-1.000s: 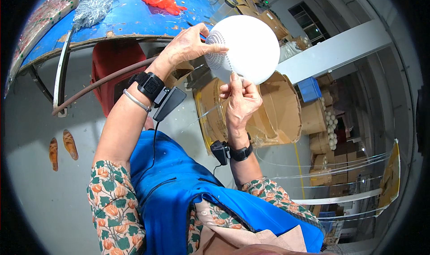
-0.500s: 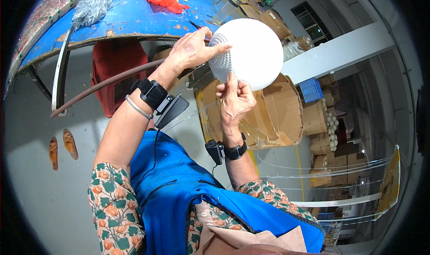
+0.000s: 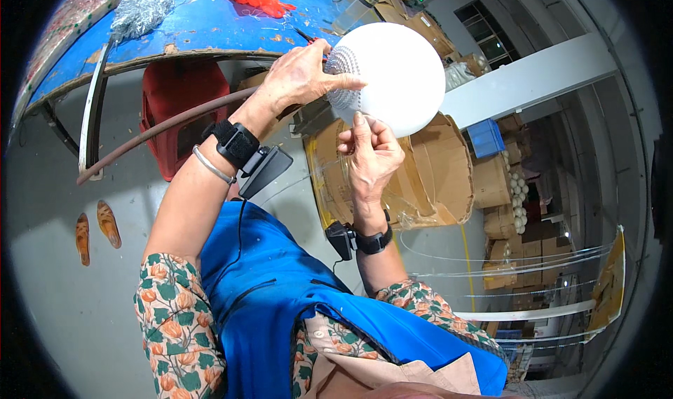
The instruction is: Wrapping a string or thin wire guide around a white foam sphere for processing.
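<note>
A large smooth white ball (image 3: 403, 77) is held up in front of me, past the table's edge. Rows of small silvery beads (image 3: 343, 64) curve round its left end. My left hand (image 3: 298, 77) grips the ball there, its thumb lying across the beads and its other fingers partly hidden behind. Below the ball, my right hand (image 3: 375, 159) is closed in a pinch at the lower end of the outermost bead row, thumb pointing up. The bead strand runs into that pinch; its further course is hard to make out.
A blue table (image 3: 203, 21) at the far left carries a red plastic bag (image 3: 258, 1) and a silvery tangle (image 3: 147, 8). Beneath it stands a red stool (image 3: 175, 112). An open cardboard box (image 3: 442, 175) is behind my right hand. Clear strands (image 3: 533, 262) stretch at the right.
The ball and both hands have shifted up very slightly. My left thumb still presses the beads and my right hand keeps its pinch at the row's end.
</note>
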Action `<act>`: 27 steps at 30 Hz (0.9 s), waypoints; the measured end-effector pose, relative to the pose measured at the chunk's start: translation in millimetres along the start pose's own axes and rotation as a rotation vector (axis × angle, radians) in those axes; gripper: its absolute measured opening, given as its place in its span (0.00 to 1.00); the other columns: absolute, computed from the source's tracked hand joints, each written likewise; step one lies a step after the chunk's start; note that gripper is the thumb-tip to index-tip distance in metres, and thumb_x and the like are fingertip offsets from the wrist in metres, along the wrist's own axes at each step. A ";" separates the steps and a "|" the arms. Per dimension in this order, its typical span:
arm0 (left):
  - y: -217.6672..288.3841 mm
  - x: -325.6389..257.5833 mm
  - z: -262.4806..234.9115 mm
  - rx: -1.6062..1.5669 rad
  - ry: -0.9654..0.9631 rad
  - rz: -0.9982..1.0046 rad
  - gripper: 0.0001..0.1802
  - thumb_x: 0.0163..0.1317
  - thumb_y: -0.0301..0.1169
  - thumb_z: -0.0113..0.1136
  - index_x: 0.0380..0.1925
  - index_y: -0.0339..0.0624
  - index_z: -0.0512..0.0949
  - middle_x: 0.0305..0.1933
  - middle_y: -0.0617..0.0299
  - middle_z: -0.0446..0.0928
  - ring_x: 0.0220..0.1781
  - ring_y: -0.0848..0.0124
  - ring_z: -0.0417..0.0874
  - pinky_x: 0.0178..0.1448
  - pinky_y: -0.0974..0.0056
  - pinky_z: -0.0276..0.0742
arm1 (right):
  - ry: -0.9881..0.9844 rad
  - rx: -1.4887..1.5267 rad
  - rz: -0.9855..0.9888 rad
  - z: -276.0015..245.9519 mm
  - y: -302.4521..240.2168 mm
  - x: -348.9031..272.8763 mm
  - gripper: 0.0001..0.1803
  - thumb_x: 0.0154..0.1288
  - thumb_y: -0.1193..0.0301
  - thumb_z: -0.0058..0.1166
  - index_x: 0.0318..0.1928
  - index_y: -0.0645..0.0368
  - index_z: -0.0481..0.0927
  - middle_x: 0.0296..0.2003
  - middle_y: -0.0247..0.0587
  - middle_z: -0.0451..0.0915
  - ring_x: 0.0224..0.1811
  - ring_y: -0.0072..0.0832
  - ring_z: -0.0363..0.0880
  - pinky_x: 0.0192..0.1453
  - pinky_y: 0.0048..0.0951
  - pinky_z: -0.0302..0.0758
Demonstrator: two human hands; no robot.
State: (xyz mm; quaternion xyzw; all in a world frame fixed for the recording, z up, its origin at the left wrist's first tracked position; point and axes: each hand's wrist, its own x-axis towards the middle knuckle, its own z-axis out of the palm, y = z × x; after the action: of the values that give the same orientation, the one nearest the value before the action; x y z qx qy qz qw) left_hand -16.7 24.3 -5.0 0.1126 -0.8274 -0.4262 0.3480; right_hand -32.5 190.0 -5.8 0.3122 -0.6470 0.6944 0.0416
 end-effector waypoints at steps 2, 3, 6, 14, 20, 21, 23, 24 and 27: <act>-4.8 1.9 1.3 0.048 0.052 0.034 0.45 0.38 0.70 0.54 0.33 0.32 0.74 0.35 0.43 0.76 0.41 0.54 0.77 0.44 0.57 0.72 | -0.072 -0.018 0.093 -2.7 -8.5 1.3 0.10 0.61 0.70 0.53 0.31 0.67 0.75 0.17 0.35 0.76 0.15 0.13 0.69 0.19 0.13 0.67; -7.1 4.4 0.9 0.049 0.057 0.033 0.45 0.38 0.70 0.54 0.33 0.32 0.74 0.35 0.43 0.76 0.41 0.54 0.77 0.44 0.57 0.72 | -0.077 -0.017 0.091 -3.7 -12.2 -0.8 0.10 0.61 0.70 0.53 0.31 0.67 0.75 0.17 0.35 0.76 0.15 0.13 0.69 0.19 0.13 0.67; -9.4 9.9 -1.8 -0.047 0.121 0.063 0.40 0.45 0.62 0.57 0.33 0.28 0.77 0.23 0.49 0.75 0.27 0.61 0.77 0.34 0.60 0.71 | -0.104 -0.044 0.062 -9.0 -18.1 -10.8 0.09 0.61 0.71 0.53 0.30 0.65 0.75 0.17 0.35 0.76 0.15 0.14 0.69 0.20 0.14 0.67; -7.1 10.0 -0.6 -0.058 0.012 -0.068 0.41 0.43 0.70 0.49 0.25 0.37 0.77 0.25 0.50 0.77 0.33 0.57 0.80 0.38 0.56 0.73 | -0.066 0.007 -0.029 -6.4 6.1 -4.4 0.09 0.61 0.71 0.52 0.28 0.65 0.74 0.16 0.37 0.76 0.14 0.14 0.69 0.19 0.14 0.67; 0.8 8.8 -2.3 -0.020 0.028 -0.094 0.41 0.43 0.71 0.48 0.23 0.36 0.75 0.26 0.48 0.77 0.33 0.55 0.79 0.38 0.55 0.73 | -0.027 0.003 -0.021 -2.2 9.8 -3.4 0.09 0.61 0.71 0.52 0.27 0.65 0.74 0.16 0.37 0.76 0.15 0.14 0.70 0.20 0.14 0.68; 2.2 8.0 -2.1 -0.021 0.029 -0.096 0.41 0.43 0.71 0.48 0.23 0.36 0.75 0.26 0.48 0.77 0.33 0.55 0.79 0.38 0.55 0.73 | -0.022 0.010 -0.022 -2.0 10.5 -3.5 0.09 0.61 0.72 0.52 0.27 0.65 0.74 0.16 0.37 0.76 0.15 0.14 0.70 0.20 0.14 0.68; 3.9 7.6 -0.9 0.033 0.050 -0.078 0.40 0.49 0.65 0.49 0.30 0.31 0.76 0.27 0.45 0.76 0.31 0.58 0.79 0.36 0.58 0.72 | 0.004 0.005 -0.022 -1.0 9.7 -2.8 0.09 0.61 0.72 0.52 0.27 0.65 0.73 0.16 0.37 0.76 0.14 0.14 0.70 0.20 0.14 0.68; 3.3 8.0 -0.2 0.033 0.051 -0.080 0.40 0.49 0.65 0.49 0.30 0.31 0.76 0.27 0.45 0.76 0.31 0.58 0.79 0.36 0.58 0.72 | 0.030 0.002 -0.021 -0.2 9.5 -2.6 0.10 0.61 0.72 0.52 0.26 0.65 0.73 0.16 0.37 0.76 0.14 0.14 0.69 0.19 0.14 0.68; 1.5 9.4 3.6 -0.008 0.051 -0.044 0.39 0.50 0.64 0.49 0.33 0.31 0.75 0.28 0.46 0.76 0.31 0.58 0.78 0.36 0.58 0.72 | 0.025 -0.001 -0.040 -1.5 14.2 -1.7 0.10 0.61 0.71 0.52 0.25 0.64 0.73 0.16 0.37 0.76 0.14 0.13 0.69 0.19 0.14 0.68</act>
State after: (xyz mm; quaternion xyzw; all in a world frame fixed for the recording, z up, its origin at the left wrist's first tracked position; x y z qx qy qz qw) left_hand -25.8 23.0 -0.8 0.1400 -0.8141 -0.4338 0.3598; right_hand -38.2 189.7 -19.0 0.3165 -0.6404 0.6969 0.0638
